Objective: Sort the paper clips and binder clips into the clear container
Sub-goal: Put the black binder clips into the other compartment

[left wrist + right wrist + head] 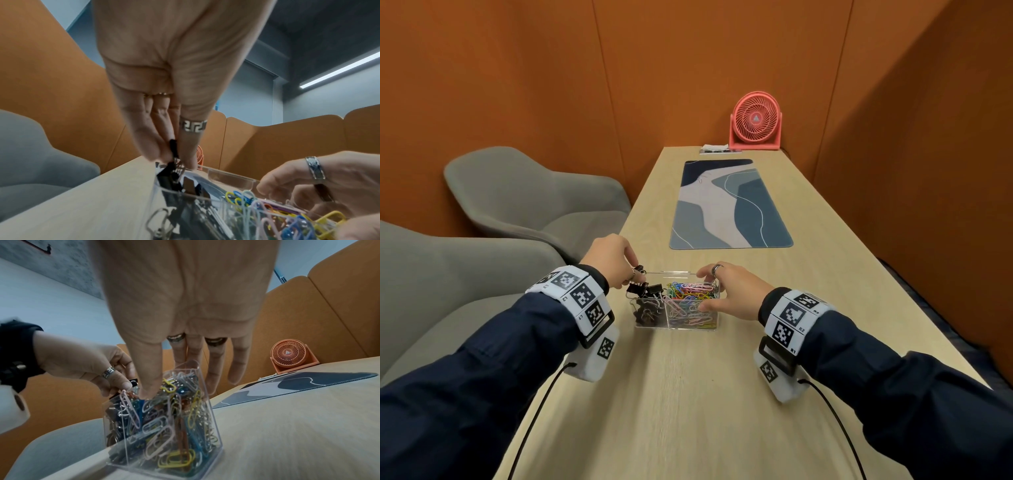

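Left hand (610, 257) pinching a black binder clip (639, 269) between thumb and fingertips, held at the left rim of the clear container (677, 325), just above the heap of binder clips (646, 291) in the left compartment. Right hand (729, 292) spread and relaxed over the right compartment — thumb dipping in among the coloured paper clips (690, 298), fingers draped past the far wall, gripping nothing. Container standing on the wooden table (688, 394), near edge, with a patterned desk mat (729, 202) and a coral desk fan (756, 120) further back.

Likely handling: binder clip light, stiff, springy — best taken by the black body or the folded wire handles, as here; wire loops apt to snag on neighbours. Paper clips very light, slick and prone to tangling, so better pinched singly or scooped in a small bunch. Container rigid, smooth-walled and light, probably prone to sliding or tipping if knocked; best steadied by its side walls.
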